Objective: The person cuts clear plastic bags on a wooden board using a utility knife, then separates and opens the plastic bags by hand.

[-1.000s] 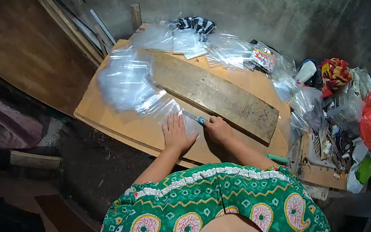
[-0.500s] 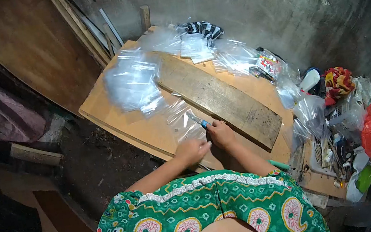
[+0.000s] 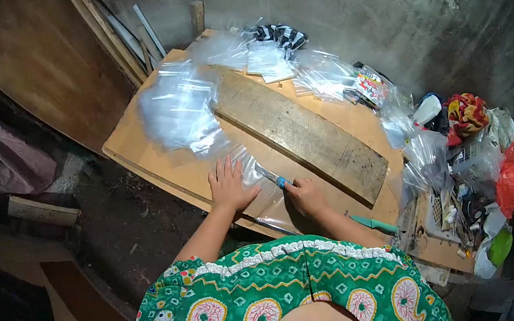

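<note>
- I take the long, thick brown wooden plank as my landmark; it lies aslant on the tan wooden tabletop.
- On the plank's near side, I see the person's left hand palm down, fingers spread and straight, resting on a thin sheet of clear, shiny plastic.
- That sheet lies flat along the plank's near long edge, reaching toward the table's front edge.
- Just beside the plank's near edge, I see the right hand with its fingers wrapped around the blue handle of a slim metal-bladed cutting tool.
- The blade points away from the person, over the sheet and between the left fingers and the plank; I cannot tell whether its tip touches the plastic.
- Left of the plank's far end, I find a broad, loose pile of clear plastic pieces.
- Beyond the plank lie a small stack of whitish squares and a black-and-white patterned cloth.
- Right of the plank, well apart from it, hangs a crumpled red plastic bag.
- Near the plank's close end, a slim green object lies beside the right forearm.
</note>
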The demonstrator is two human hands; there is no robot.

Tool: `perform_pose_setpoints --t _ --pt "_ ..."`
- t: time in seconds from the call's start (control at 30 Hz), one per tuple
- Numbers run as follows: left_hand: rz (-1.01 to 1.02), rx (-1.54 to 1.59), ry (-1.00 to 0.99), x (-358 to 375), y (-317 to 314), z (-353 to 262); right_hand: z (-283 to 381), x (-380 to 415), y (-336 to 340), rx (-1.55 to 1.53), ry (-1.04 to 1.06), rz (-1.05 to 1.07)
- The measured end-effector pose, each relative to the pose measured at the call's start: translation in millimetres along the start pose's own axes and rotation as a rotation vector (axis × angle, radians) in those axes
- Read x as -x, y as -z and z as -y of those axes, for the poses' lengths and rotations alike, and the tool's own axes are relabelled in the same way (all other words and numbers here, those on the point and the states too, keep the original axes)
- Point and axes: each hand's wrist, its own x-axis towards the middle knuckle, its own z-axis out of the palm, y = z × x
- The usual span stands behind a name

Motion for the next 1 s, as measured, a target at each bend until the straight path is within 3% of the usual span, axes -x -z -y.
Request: perform_pose_setpoints --t 0.27,0.33,0.73,0.77,0.8,0.9,0.97,1.0 --pt "-0.003 -0.032 0.003 10.8 1.7 -2.8 0.0 -14.7 -6.1 0.045 0.082 -0.014" --pt "0.016 -0.044 0.010 13.1 7.8 -4.2 2.5 -11.7 2.6 0.020 -0.020 0.109" --pt "-0.001 -0.049 -0.108 48.0 -8.5 -12.8 8.0 -84.0 -22.5 -0.043 0.005 0.046" --pt "-0.001 -0.033 -0.128 53.6 -11.7 -11.6 9.9 -87.5 -23.4 -0.043 0.000 0.043" --pt "-0.149 0.026 -0.187 59.0 -16.5 -8.7 10.1 -91.0 -24.2 -0.049 -0.015 0.045" --pt "-0.178 0.175 -0.366 59.4 -26.1 13.5 13.2 -88.5 -7.9 -0.055 -0.068 0.020" --pt "-0.179 0.483 -0.283 45.4 -3.7 36.3 -1.1 -80.3 -0.6 0.000 0.010 -0.157" --pt "-0.283 0.484 -0.233 31.8 10.0 53.7 -12.2 -76.3 4.3 0.011 -0.015 -0.173"
